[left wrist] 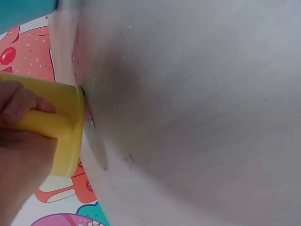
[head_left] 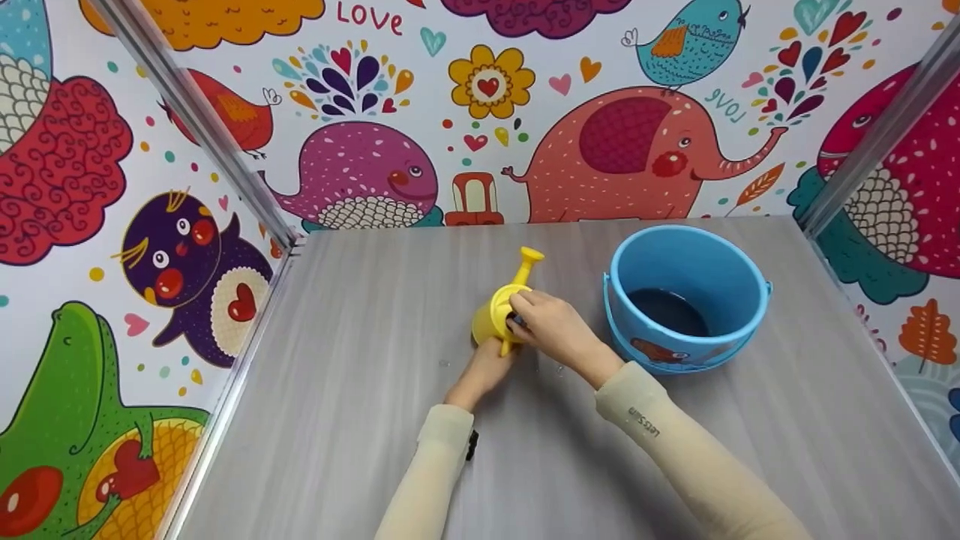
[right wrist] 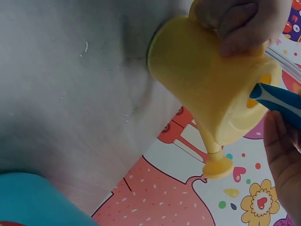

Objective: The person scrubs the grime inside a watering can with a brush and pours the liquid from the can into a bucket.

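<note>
A yellow watering can (head_left: pixel 484 324) stands near the middle of the table, its spout pointing toward the back wall. My left hand (head_left: pixel 489 369) grips the can's handle; in the left wrist view its fingers (left wrist: pixel 21 106) curl round the handle. Over the can's top is my right hand (head_left: pixel 559 330), pinching a small blue object with a white stripe (right wrist: pixel 277 101). The object's narrow end points into the can's opening in the right wrist view. I cannot tell what kind of object it is, since the fingers and frame edge hide the rest.
A blue bucket (head_left: pixel 686 259) with a dark bottom stands to the right of the can, its handle folded down. Water drops (right wrist: pixel 84 48) dot the grey table (head_left: pixel 360 360). Patterned panels (head_left: pixel 480 150) in metal frames close off the back and sides.
</note>
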Available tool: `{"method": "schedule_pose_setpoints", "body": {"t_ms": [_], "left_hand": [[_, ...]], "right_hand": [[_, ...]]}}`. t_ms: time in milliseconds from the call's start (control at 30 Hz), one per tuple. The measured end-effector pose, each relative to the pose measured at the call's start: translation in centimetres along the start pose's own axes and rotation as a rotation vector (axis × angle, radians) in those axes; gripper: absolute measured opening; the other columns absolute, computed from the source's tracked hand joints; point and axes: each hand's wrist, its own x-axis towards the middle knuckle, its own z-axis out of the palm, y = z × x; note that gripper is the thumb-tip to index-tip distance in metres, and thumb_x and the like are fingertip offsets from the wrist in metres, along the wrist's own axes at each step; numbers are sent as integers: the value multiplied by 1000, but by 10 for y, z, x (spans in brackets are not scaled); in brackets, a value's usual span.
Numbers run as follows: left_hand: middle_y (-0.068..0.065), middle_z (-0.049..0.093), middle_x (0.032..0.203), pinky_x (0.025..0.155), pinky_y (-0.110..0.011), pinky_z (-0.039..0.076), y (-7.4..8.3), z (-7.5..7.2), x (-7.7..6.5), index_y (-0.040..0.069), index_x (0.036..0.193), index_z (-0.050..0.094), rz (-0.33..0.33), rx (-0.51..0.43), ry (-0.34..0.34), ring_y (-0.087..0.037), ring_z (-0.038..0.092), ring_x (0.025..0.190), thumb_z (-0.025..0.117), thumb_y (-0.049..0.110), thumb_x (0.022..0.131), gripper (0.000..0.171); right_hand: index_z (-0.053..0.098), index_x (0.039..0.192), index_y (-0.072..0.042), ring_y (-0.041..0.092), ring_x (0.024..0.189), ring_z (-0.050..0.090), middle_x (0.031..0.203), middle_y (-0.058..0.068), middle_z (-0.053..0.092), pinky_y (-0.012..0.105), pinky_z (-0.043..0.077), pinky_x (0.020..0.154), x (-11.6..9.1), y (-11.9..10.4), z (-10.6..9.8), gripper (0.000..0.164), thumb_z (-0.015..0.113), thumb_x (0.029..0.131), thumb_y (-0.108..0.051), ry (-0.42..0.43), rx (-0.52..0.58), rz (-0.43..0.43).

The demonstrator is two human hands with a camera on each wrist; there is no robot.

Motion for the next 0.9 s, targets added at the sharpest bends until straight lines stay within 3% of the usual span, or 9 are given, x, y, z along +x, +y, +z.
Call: {"method": "schedule_pose_setpoints", "body": {"t_ms": [200, 467, 700, 900], "left_hand": [[7, 39, 71, 69, -28, 37, 0, -1, 1, 10, 96, 61, 14, -7, 3, -10, 42, 69, 46, 25, 104, 22], [6, 40, 72, 68, -27, 37, -1, -2, -1, 7, 103, 62, 25, -15, -3, -10, 42, 69, 47, 24, 104, 22], [7, 35, 65, 61, -26, 33, -1, -3, 0, 13, 84, 54, 8, -24, 2, -10, 37, 61, 49, 22, 102, 20], [8, 32, 61, 57, -25, 31, -1, -2, -1, 18, 72, 43, 4, -43, -14, -9, 33, 56, 49, 21, 101, 29]], "right_hand": [[55, 101, -9, 20, 74, 54, 84, 6, 58, 34, 55, 74, 2, -1, -3, 22, 69, 94, -25, -40, 6, 53], [56, 100, -10, 18, 65, 53, 80, 5, 58, 32, 54, 67, 2, -3, -8, 24, 69, 94, -30, -88, -24, 35], [68, 100, -8, 18, 69, 58, 82, 5, 65, 34, 57, 71, 2, -1, -12, 27, 69, 92, -34, -161, 28, 91], [69, 99, -9, 18, 70, 61, 82, 4, 67, 34, 56, 70, 2, 4, -15, 30, 66, 93, -38, -177, 43, 101]]}}
